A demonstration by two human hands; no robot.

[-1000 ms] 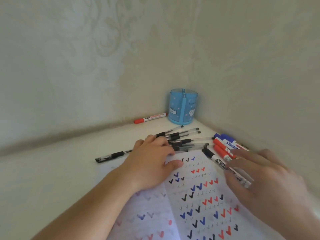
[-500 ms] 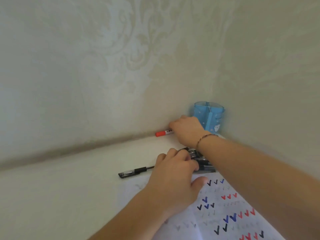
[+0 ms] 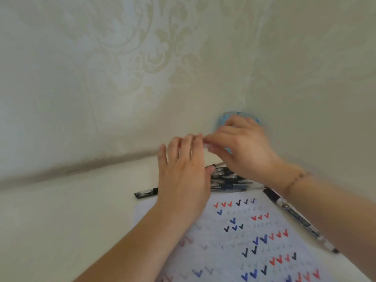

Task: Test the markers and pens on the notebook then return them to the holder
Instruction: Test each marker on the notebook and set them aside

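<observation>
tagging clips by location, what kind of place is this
Probably a desk or table pushed into a corner of a home room. Patterned damask wallpaper covers both walls, a light tabletop carries a notebook full of coloured ticks, and pens lie before a blue holder.

Holder (image 3: 223, 119) in the far corner behind both hands; pens (image 3: 227, 180) clustered before it, beyond the notebook (image 3: 244, 241); one pen (image 3: 145, 192) apart to their left; marker (image 3: 293, 214) along the notebook's right edge.
</observation>
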